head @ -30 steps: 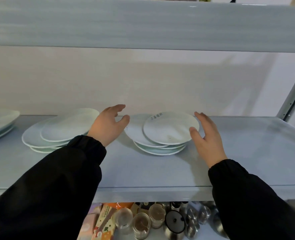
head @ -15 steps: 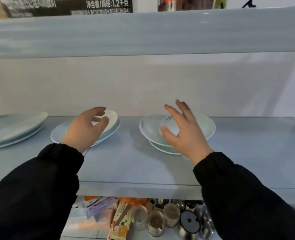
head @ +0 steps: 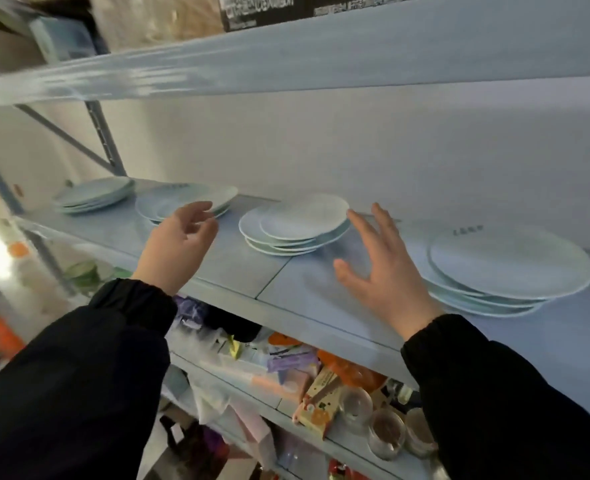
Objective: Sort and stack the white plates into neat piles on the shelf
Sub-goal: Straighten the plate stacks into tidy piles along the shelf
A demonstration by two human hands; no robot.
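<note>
Grips empty: left hand (head: pixel 179 247) and right hand (head: pixel 380 271) flank the skewed middle pile (head: pixel 293 226); squaring its plates likely follows.

A small carton (head: pixel 316 407) printed with orange fruit lies tilted among clutter. Just right of the carton stand clear glass jars (head: pixel 387 434). Above it sits an orange packet (head: pixel 352 370), and up to its left a purple packet (head: pixel 293 362). Down to its left hangs a black bag (head: pixel 196 445). Far above the carton rests a black-labelled box (head: pixel 286 8). Well up to its left, a grey diagonal brace (head: pixel 68 140) crosses the white wall (head: pixel 355 150).
</note>
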